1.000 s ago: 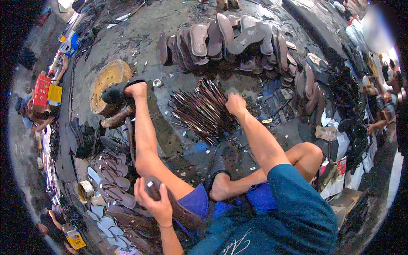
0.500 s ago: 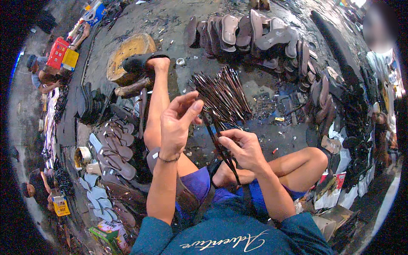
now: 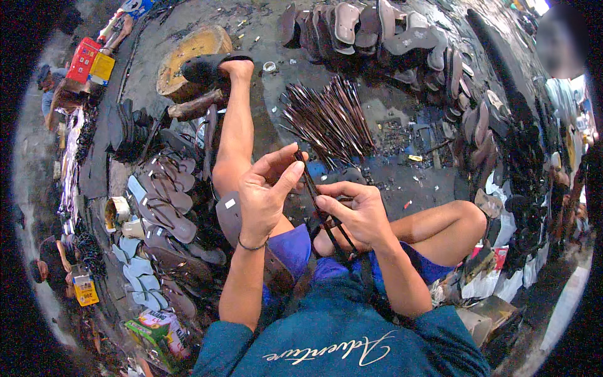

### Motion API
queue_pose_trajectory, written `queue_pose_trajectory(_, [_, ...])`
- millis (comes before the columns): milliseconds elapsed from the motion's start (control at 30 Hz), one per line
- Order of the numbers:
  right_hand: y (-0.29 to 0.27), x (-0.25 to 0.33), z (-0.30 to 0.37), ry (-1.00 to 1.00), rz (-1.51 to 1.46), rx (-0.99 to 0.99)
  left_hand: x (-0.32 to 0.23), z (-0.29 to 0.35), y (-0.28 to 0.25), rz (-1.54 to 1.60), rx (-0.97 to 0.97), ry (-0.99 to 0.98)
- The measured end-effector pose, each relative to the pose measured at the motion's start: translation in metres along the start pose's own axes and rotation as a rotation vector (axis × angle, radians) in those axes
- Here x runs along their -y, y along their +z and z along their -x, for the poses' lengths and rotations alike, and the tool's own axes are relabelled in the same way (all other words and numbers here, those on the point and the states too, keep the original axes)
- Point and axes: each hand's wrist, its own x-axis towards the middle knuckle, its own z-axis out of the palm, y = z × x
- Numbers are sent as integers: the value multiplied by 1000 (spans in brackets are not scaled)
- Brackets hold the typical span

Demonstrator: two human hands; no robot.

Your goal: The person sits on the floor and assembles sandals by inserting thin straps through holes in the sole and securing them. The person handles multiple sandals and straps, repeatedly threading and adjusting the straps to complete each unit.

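My left hand (image 3: 262,195) pinches the upper end of a long, dark brown strap (image 3: 310,182) between thumb and fingertips. Lower on the same strap, my right hand (image 3: 355,213) closes thumb and forefinger round it. Below the right hand, the strap parts into thin dark lengths that hang over my lap. A fanned pile of similar dark, glossy strips (image 3: 330,119) lies on the ground just beyond my hands. Close to my left forearm, a brown sandal sole (image 3: 230,217) with a white sticker rests against my thigh.
Grey-brown soles (image 3: 345,28) stand in a row at the far side. Thonged sandals (image 3: 169,217) and pale blue soles (image 3: 141,276) are heaped at left. A round wooden block (image 3: 188,53) lies by my outstretched foot. Other people (image 3: 53,257) sit at the far left.
My hands have drawn closer together on the strap, with the left one slightly lower. The view has shifted a little, showing the strip pile higher up.
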Motion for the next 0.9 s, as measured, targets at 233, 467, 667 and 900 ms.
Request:
queue_pose_trajectory(233, [-1,13,8,75,124,91,-13,7,7,-113,-30,4])
queue_pose_trajectory(467, [13,4,-5,-59,182,2,-11,10,1,-148,-177,109])
queue_pose_trajectory(667, [-25,-26,-15,-71,187,-338,-17,24,-29,-439,-278,643])
queue_pose_trajectory(900, [-6,-10,-38,136,-477,-204,27,88,8,-629,399,530])
